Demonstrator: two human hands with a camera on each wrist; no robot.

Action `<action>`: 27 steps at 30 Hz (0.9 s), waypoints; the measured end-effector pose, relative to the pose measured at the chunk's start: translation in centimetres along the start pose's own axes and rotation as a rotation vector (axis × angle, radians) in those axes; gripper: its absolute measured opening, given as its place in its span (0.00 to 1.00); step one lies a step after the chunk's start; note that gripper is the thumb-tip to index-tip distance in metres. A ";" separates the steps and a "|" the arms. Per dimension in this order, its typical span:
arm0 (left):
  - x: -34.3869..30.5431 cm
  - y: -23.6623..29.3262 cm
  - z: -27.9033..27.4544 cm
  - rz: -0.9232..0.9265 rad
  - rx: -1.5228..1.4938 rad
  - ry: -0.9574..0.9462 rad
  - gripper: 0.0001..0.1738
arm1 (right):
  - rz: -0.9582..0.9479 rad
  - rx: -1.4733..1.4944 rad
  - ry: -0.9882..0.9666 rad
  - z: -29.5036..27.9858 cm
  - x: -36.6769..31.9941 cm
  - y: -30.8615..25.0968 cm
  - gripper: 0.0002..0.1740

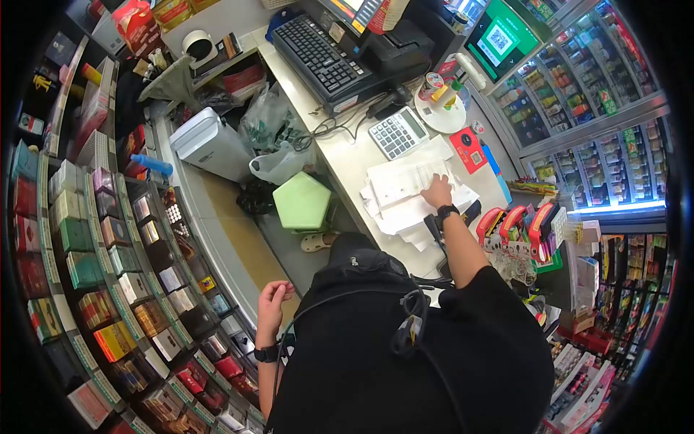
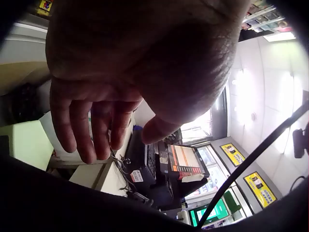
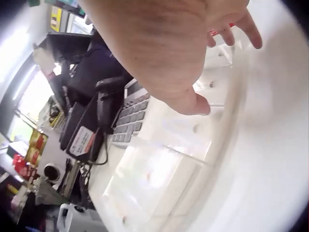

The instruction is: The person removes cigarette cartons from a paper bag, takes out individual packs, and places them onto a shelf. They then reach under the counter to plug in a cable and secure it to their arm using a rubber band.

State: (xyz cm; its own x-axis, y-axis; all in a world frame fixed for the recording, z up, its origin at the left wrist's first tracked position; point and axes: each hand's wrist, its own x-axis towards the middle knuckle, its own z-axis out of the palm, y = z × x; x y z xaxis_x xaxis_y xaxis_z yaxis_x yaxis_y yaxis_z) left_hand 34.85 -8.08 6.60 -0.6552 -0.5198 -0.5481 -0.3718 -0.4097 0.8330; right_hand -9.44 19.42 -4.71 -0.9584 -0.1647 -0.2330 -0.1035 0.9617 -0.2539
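Observation:
White papers [image 1: 396, 182] lie in a loose, overlapping stack on the counter, with a calculator [image 1: 397, 134] just beyond them. The right hand [image 1: 437, 192] rests on the upper sheets, fingers spread; in the right wrist view the same hand [image 3: 178, 53] has its thumb and fingers extended over the papers [image 3: 149, 179]. Away from the counter, the left hand [image 1: 273, 302] hangs in the air beside the body, holding nothing. Its fingers hang loosely bent in the left wrist view, where the hand [image 2: 130, 72] touches no object.
A keyboard [image 1: 316, 61] and monitor stand at the counter's far end. A green stool [image 1: 302, 202] and plastic bags [image 1: 278, 163] are beside the counter. Shelves of small boxes [image 1: 116, 340] line the left. Red-edged racks [image 1: 515, 226] stand right of the papers.

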 end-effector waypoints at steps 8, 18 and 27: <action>1.2 0.8 0.6 0.011 0.073 0.010 0.13 | 0.145 -0.018 -0.012 0.5 5.3 2.7 0.42; 3.1 1.5 1.6 -0.005 0.049 0.029 0.13 | 0.132 -0.277 -0.174 -2.2 5.7 0.0 0.55; 4.6 2.2 2.7 0.028 0.077 0.010 0.12 | -0.028 -0.114 -0.231 -1.5 7.9 3.2 0.45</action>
State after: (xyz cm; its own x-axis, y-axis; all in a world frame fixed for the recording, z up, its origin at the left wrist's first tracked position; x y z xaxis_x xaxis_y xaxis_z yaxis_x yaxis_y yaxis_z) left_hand 29.25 -9.27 6.09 -0.6593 -0.5382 -0.5251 -0.4033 -0.3363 0.8510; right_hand -17.75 21.53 -5.99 -0.8700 -0.2249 -0.4388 -0.1710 0.9723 -0.1592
